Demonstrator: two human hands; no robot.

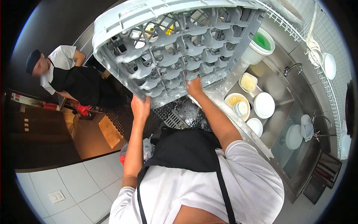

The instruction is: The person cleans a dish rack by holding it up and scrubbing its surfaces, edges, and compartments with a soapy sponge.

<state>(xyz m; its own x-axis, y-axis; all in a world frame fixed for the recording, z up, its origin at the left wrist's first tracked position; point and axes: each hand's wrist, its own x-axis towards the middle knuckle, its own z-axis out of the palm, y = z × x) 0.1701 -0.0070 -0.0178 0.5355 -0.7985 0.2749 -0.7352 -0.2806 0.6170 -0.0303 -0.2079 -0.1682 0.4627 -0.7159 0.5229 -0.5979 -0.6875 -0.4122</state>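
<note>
A large grey plastic dishwasher rack (175, 56) with a grid of compartments is tilted up on its side in front of me. White suds cling to its dividers and lower edge. My left hand (141, 107) grips its lower left corner; part of those fingers is hidden behind the rack. Farther right along the bottom edge, my right hand (193, 86) is closed on the rack, its fingertips among the dividers.
On the right, a steel sink (276, 87) holds stacked white bowls (264, 105) and a yellowish tub (247, 82). Its water-filled basin contains plates (294, 136). A bucket of green liquid (263, 41) stands behind. At left, a co-worker (71, 74) wears a black apron. A drain grate (175, 120) lies below.
</note>
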